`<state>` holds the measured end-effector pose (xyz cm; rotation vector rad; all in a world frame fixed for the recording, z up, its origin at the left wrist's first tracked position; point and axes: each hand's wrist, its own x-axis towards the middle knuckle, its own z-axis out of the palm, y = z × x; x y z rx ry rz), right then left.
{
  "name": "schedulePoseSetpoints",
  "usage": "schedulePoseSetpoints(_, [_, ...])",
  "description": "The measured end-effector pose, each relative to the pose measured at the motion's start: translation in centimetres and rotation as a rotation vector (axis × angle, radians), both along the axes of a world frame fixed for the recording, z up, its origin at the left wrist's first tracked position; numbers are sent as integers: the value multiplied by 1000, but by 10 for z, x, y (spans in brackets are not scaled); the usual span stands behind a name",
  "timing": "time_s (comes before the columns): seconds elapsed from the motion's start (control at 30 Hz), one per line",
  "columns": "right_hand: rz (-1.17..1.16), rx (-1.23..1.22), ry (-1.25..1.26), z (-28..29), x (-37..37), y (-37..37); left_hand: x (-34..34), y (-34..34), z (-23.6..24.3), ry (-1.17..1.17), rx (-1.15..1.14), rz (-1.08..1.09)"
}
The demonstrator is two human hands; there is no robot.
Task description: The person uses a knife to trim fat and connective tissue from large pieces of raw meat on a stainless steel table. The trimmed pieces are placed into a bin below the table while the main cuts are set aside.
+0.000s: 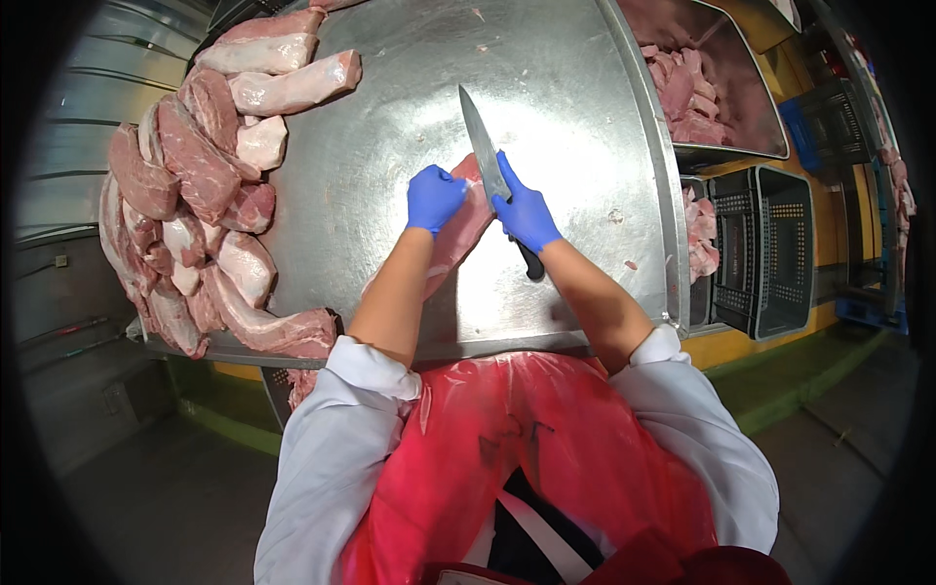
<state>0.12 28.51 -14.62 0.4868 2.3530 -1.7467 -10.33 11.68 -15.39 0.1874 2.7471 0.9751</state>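
A long piece of raw meat (458, 237) lies slantwise on the steel table in front of me, partly covered by my hands and left forearm. My left hand (435, 199), in a blue glove, is closed on its left edge, with the fingers curled at a pale strip near the far end. In my right hand (527, 214), also gloved in blue, is a knife (478, 132) with a long blade and a black handle. The blade points away from me and lies along the right side of the meat. My right thumb and fingers are around the knife near the handle.
Many large meat pieces (200, 141) are heaped along the left of the steel table (375, 136). Beyond its raised right edge stand a metal bin (751, 83) of cut meat, a grey crate (765, 252) and pale trimmings (701, 234). A small scrap (631, 264) lies right of the knife.
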Motion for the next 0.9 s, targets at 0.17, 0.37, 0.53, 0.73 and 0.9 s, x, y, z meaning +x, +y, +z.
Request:
schedulePoseSetpoints(0.17, [-72,16,-23,-1,-7,17,1,19,-2,26,-202,-146])
schedulePoseSetpoints(0.37, [216,19,-68,19,-7,2,0,5,-4,-71,-7,-72])
schedulePoseSetpoints(0.53, [358,-63,-207,41,64,19,10,2,0,-70,-6,-37])
schedulePoseSetpoints(0.73, [270,-65,-128,8,-1,-8,6,4,5,56,-88,-122])
schedulePoseSetpoints(0.9, [378,-198,-218,35,62,0,-11,-6,19,-83,-78,-31])
